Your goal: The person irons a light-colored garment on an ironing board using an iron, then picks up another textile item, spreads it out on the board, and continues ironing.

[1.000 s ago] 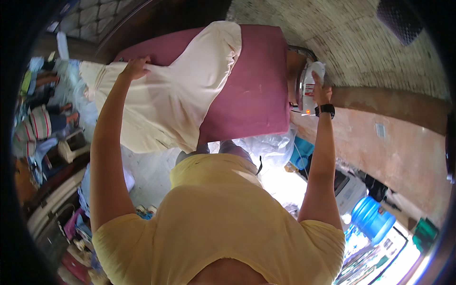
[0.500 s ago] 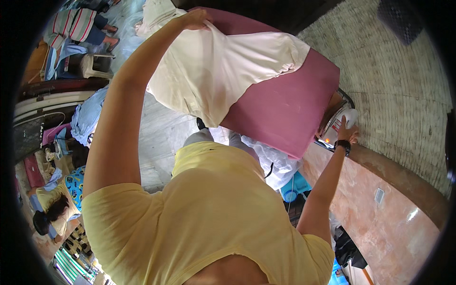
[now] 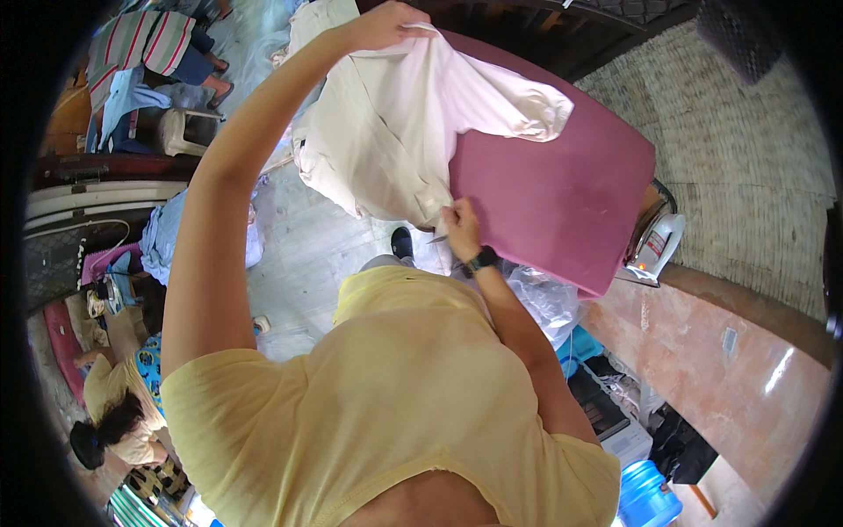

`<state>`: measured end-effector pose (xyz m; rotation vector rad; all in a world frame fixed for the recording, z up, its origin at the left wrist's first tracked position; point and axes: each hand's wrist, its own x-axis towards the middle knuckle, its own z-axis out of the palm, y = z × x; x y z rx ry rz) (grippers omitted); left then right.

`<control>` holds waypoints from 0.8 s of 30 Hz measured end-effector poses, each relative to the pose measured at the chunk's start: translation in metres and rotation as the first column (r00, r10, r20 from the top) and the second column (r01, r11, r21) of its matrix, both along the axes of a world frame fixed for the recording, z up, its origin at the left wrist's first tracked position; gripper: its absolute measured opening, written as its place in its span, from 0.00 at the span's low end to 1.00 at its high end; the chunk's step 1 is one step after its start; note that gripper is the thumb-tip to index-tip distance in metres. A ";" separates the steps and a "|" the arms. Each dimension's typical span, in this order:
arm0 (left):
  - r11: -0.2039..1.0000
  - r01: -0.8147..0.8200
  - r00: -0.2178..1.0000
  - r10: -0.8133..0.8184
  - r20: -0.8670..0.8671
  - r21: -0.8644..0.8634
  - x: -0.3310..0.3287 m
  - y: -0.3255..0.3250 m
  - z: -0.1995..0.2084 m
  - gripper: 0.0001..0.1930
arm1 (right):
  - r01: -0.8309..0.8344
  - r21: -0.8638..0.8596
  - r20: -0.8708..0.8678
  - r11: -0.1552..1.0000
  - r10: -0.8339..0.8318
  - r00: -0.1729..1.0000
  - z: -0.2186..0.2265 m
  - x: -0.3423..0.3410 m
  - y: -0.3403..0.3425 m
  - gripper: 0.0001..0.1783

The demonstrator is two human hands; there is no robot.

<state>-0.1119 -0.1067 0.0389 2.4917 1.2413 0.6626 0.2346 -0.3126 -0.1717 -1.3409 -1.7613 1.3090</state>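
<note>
A cream garment (image 3: 386, 123) with a sleeve lies across the left part of a maroon padded ironing board (image 3: 549, 184) and hangs over its near edge. My left hand (image 3: 391, 25) is closed on the garment at the board's far edge, drawing the cloth up into folds. Lower down, my right hand (image 3: 463, 230) pinches the garment's near edge where it hangs off the board. A white iron (image 3: 657, 244) with a small orange light rests on a stand past the board's right end, apart from both hands.
Clear plastic wrapping (image 3: 540, 299) bulges under the board's near right corner. A pink stone-like wall (image 3: 685, 334) runs along the right. Blue clothes (image 3: 162, 233) are heaped at left, near a white stool (image 3: 186, 132). Two other people are at left, one in a striped top (image 3: 140, 48).
My right hand has let go of the iron, left on its stand, and moved left to the garment's near edge. The garment is pulled leftward, baring more of the board.
</note>
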 end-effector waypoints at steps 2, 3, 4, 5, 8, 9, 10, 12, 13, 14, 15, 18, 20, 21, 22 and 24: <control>0.961 -0.194 0.977 0.208 0.052 -0.200 -0.007 -0.029 0.037 0.14 | 0.105 -0.122 -0.234 0.987 -0.132 0.963 0.010 0.015 0.003 0.06; 0.906 -0.296 0.944 0.326 0.053 -0.303 -0.019 -0.044 0.053 0.14 | 0.034 -0.074 -0.194 0.997 -0.048 0.980 0.046 0.026 0.006 0.05; 0.936 -0.228 0.944 0.281 0.174 -0.269 -0.031 -0.051 0.064 0.15 | 0.003 -0.004 -0.258 1.000 -0.004 0.966 0.052 0.039 0.012 0.05; 0.948 -0.208 0.940 0.262 0.220 -0.242 -0.046 -0.056 0.071 0.14 | -0.078 -0.090 -0.183 0.993 0.061 0.981 0.098 0.050 0.018 0.05; 0.831 -0.270 0.840 0.451 0.303 -0.487 -0.055 -0.087 0.144 0.12 | -0.166 0.057 -0.239 0.985 0.175 0.955 0.207 0.080 0.038 0.07; 0.873 -0.191 0.826 0.390 0.407 -0.449 -0.052 -0.100 0.168 0.12 | -0.284 0.018 -0.296 0.959 0.277 0.914 0.240 0.099 0.051 0.13; 0.904 -0.139 0.803 0.342 0.488 -0.405 -0.050 -0.120 0.194 0.13 | -0.378 0.000 -0.196 0.926 0.371 0.908 0.263 0.129 0.076 0.21; 0.925 -0.032 0.667 0.303 0.681 -0.379 -0.029 -0.128 0.216 0.14 | -0.296 0.116 0.020 0.948 0.296 0.955 0.298 0.216 0.141 0.39; 0.934 0.025 0.565 0.282 0.776 -0.357 -0.025 -0.132 0.218 0.15 | -0.146 0.223 0.112 0.964 0.123 0.986 0.360 0.204 0.151 0.41; 0.933 0.010 0.541 0.297 0.787 -0.359 -0.017 -0.139 0.221 0.15 | -0.145 0.266 0.157 0.953 0.106 0.982 0.407 0.201 0.171 0.39; 0.934 0.004 0.508 0.305 0.806 -0.356 -0.009 -0.145 0.219 0.16 | -0.142 0.349 0.227 0.926 0.064 0.972 0.446 0.194 0.188 0.38; 0.929 -0.044 0.415 0.352 0.839 -0.368 0.018 -0.162 0.204 0.17 | -0.182 0.602 0.362 0.777 -0.063 0.930 0.482 0.151 0.242 0.33; 0.887 -0.052 0.297 0.452 0.841 -0.458 0.028 -0.155 0.172 0.17 | -0.226 0.698 0.441 0.680 -0.158 0.883 0.457 0.112 0.279 0.31; 0.851 0.009 0.201 0.513 0.835 -0.525 0.024 -0.142 0.126 0.18 | -0.259 0.737 0.502 0.625 -0.249 0.828 0.445 0.099 0.288 0.29; 0.799 0.023 0.119 0.595 0.795 -0.601 0.028 -0.140 0.097 0.18 | -0.279 0.749 0.521 0.601 -0.275 0.808 0.419 0.087 0.301 0.28; 0.725 -0.044 -0.037 0.687 0.726 -0.688 0.050 -0.140 0.040 0.19 | -0.315 0.748 0.564 0.583 -0.310 0.765 0.358 0.076 0.319 0.26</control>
